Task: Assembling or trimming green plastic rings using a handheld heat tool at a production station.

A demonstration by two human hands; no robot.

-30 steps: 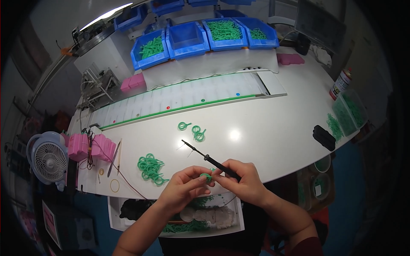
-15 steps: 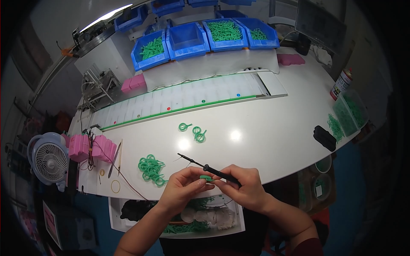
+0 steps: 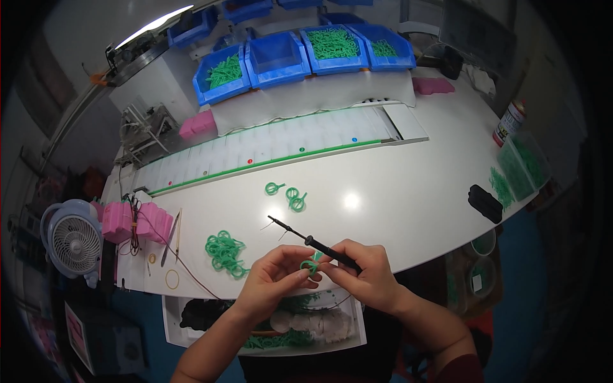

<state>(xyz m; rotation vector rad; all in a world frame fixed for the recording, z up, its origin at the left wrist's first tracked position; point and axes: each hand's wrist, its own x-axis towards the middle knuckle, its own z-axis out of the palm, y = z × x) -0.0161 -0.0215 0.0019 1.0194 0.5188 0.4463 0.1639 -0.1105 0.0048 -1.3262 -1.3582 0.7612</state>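
Over the near edge of the white table, my left hand (image 3: pixel 276 276) is closed in a pinch on a small green plastic ring (image 3: pixel 309 265). My right hand (image 3: pixel 363 276) grips a thin black pen-like tool (image 3: pixel 325 247), its narrow tip pointing up and left with fine wires near it. The fingertips of my right hand also touch the ring's right side. Left of my hands lies a pile of green rings with short stems (image 3: pixel 225 254). Beyond the tool, a few more such rings (image 3: pixel 295 199) lie apart on the table. Fingers partly hide the held ring.
Blue bins (image 3: pixel 277 60) with green parts stand at the back, behind a white track (image 3: pixel 255 153) with a green edge. At the left are a fan (image 3: pixel 75 233) and pink blocks (image 3: pixel 153 222). A black object (image 3: pixel 485 204) lies right. An open drawer (image 3: pixel 265 350) sits below my hands.
The green ring has turned between my fingers, from nearly edge-on to showing its round opening. The black tool's tip has risen slightly; both hands stay close together.
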